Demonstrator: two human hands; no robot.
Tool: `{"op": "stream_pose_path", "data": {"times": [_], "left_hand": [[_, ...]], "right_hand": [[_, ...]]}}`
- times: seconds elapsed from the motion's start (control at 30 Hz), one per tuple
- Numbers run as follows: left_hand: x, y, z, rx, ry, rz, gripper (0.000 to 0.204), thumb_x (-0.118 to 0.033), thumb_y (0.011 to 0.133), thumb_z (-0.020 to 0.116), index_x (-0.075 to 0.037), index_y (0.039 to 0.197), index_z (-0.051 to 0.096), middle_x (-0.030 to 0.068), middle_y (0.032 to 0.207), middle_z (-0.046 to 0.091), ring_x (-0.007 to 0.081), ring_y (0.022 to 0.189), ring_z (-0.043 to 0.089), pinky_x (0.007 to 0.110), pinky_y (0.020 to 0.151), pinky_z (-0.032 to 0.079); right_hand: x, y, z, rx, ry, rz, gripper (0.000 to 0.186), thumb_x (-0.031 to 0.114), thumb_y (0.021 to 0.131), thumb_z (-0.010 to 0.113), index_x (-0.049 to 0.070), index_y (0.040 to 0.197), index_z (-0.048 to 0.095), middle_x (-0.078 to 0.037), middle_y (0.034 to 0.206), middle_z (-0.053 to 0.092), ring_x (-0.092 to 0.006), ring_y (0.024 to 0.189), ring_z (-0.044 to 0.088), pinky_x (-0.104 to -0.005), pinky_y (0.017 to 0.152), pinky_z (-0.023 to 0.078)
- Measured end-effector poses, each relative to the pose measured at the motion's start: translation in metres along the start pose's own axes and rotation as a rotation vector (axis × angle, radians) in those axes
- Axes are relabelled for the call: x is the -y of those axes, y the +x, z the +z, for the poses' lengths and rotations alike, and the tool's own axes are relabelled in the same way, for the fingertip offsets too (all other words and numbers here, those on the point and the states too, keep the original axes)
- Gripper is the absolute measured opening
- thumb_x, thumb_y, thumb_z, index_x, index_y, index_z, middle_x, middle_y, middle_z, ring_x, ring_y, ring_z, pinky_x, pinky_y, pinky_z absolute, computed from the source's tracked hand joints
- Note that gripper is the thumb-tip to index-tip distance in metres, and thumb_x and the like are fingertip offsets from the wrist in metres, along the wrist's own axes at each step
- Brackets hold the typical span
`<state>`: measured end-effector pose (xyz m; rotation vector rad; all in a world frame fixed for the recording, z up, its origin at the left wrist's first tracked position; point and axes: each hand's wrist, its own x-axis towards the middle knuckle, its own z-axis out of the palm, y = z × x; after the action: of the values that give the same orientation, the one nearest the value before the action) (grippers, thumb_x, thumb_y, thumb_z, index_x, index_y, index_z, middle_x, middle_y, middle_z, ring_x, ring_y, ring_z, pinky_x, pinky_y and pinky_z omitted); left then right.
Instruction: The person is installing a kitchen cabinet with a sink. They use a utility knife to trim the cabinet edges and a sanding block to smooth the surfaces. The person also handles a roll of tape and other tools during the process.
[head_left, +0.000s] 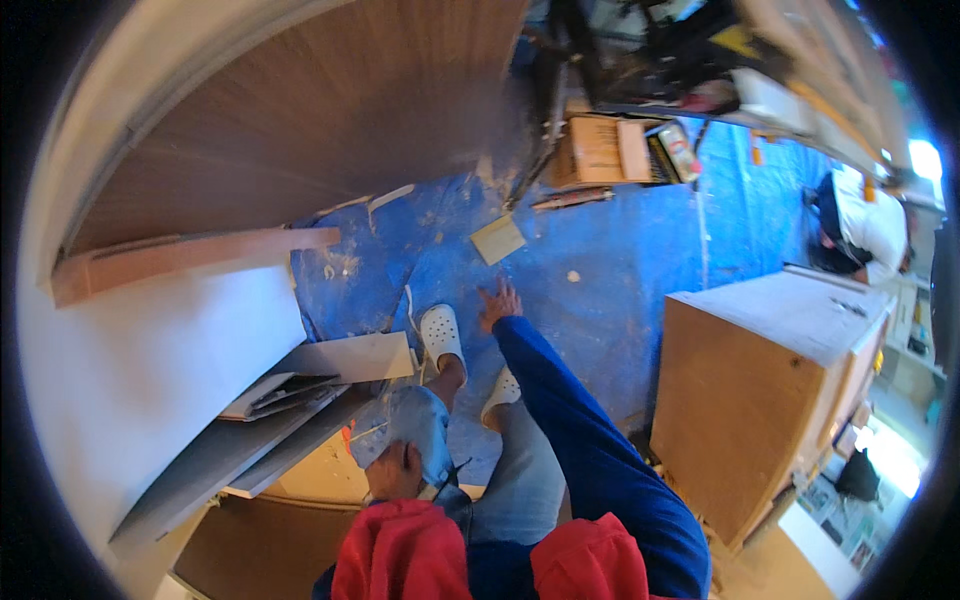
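My right hand [500, 303] stretches out over a blue floor sheet [620, 260], fingers spread and nothing between them. Just beyond its fingertips lies a flat, pale yellowish square piece [497, 240], apart from the hand. Low on the left, my left hand [395, 472] rests against the knee of my blue jeans [420, 425]. Its fingers are bent and partly in shadow; I see nothing held in them. My feet are in white clogs [440, 332] on the sheet.
A large brown wood-grain panel [300, 120] spans the upper left. Boards [230, 450] lean in a stack at lower left. A wooden cabinet [735, 400] stands on the right. Cardboard boxes [600, 150] sit ahead, near cluttered shelving. A person in white [868, 225] is at far right.
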<state>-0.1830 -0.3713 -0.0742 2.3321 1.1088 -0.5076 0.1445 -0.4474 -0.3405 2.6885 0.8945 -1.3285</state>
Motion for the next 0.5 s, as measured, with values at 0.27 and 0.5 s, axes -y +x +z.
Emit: {"op": "stream_pose_path", "data": {"times": [0.27,0.5], "left_hand": [[0.005,-0.014,0.016,0.103,0.002,-0.274,0.031,-0.032,0.106,0.055,-0.007,0.09,0.064,0.024,0.079,0.068,0.0479,0.073,0.069,0.061,0.068,0.052],[-0.004,-0.021,0.011,0.139,-0.038,-0.28,0.032,-0.034,0.106,0.053,-0.008,0.088,0.061,0.0234,0.079,0.069,0.048,0.072,0.068,0.061,0.067,0.053]], "right_hand": [[-0.033,0.184,0.072,-0.063,-0.061,0.028,0.064,0.025,0.089,0.073,0.028,0.151,0.061,-0.021,0.175,0.022,-0.0438,0.16,0.022,-0.0571,0.126,0.03],[-0.078,0.159,0.077,-0.319,0.017,0.083,0.07,0.02,0.087,0.078,0.002,0.15,0.052,-0.012,0.163,0.042,-0.0384,0.152,0.039,-0.0568,0.116,0.043]]}}
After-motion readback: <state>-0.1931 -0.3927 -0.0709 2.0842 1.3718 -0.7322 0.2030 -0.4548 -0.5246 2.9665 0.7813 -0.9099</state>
